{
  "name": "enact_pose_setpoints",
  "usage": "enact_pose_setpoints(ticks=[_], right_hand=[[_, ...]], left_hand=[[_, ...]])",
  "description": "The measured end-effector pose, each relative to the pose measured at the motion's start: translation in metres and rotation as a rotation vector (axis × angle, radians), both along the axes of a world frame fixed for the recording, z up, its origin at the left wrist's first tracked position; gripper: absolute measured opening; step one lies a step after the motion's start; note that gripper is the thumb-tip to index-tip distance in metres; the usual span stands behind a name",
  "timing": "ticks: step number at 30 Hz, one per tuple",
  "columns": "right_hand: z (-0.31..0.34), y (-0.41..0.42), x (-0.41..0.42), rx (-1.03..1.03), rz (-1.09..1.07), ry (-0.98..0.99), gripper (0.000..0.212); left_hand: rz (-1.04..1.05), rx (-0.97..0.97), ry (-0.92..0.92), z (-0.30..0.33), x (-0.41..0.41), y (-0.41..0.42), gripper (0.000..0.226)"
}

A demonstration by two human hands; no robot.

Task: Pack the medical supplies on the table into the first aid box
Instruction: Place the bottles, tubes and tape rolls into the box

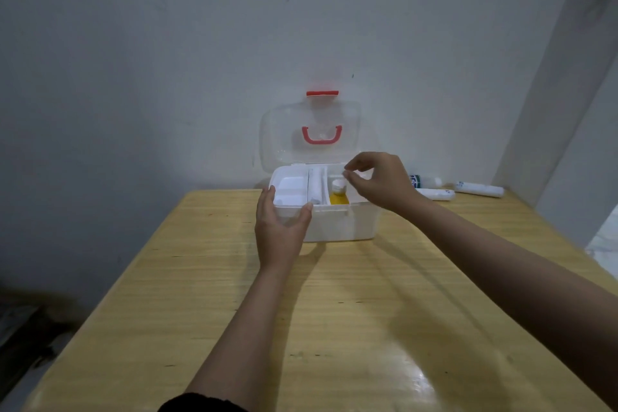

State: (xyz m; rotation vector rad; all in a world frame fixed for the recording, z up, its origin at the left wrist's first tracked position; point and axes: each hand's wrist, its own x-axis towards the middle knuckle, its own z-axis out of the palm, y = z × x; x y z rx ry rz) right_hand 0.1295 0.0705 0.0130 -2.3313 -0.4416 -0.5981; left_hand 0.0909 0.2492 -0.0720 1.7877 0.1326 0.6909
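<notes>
The white first aid box [347,224] stands at the table's far edge, its clear lid [284,130] with a red handle raised against the wall. Inside, a yellow bottle with a white cap [338,192] sits in the right compartment and a white roll [314,187] lies in the middle one. My left hand [281,227] grips the box's front left corner. My right hand [378,182] hovers over the right compartment with thumb and forefinger pinched close. Something small and white shows between them, but I cannot tell if it is held.
Three white tubes or bottles lie on the wooden table [301,311] right of the box: one with green print [426,181], one in front of it [436,194], one farther right [480,189]. The wall stands directly behind the box. The table's edges drop off left and right.
</notes>
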Motion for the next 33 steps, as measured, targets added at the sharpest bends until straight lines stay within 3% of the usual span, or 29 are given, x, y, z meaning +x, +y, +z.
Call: enact_pose_setpoints(ticks=[10,18,22,29,33], right_hand=[[-0.067,-0.147,0.019,0.07,-0.42,0.03,0.024],[-0.093,-0.216,0.053,-0.163,-0.766,0.233,0.047],[-0.102,-0.229,0.067,-0.214,-0.784,0.383,0.052],[-0.106,-0.224,0.067,-0.107,-0.64,0.339,0.055],[-0.102,-0.222,0.071,-0.168,-0.658,0.355,0.058]], left_hand=[[0.029,-0.007,0.007,-0.005,0.005,0.0,0.079],[0.05,-0.007,-0.016,-0.006,0.006,-0.002,0.076],[0.041,0.01,-0.014,-0.005,0.005,-0.003,0.074],[0.048,0.013,-0.007,-0.007,0.004,-0.002,0.074],[0.043,0.014,-0.01,-0.006,0.004,-0.004,0.074]])
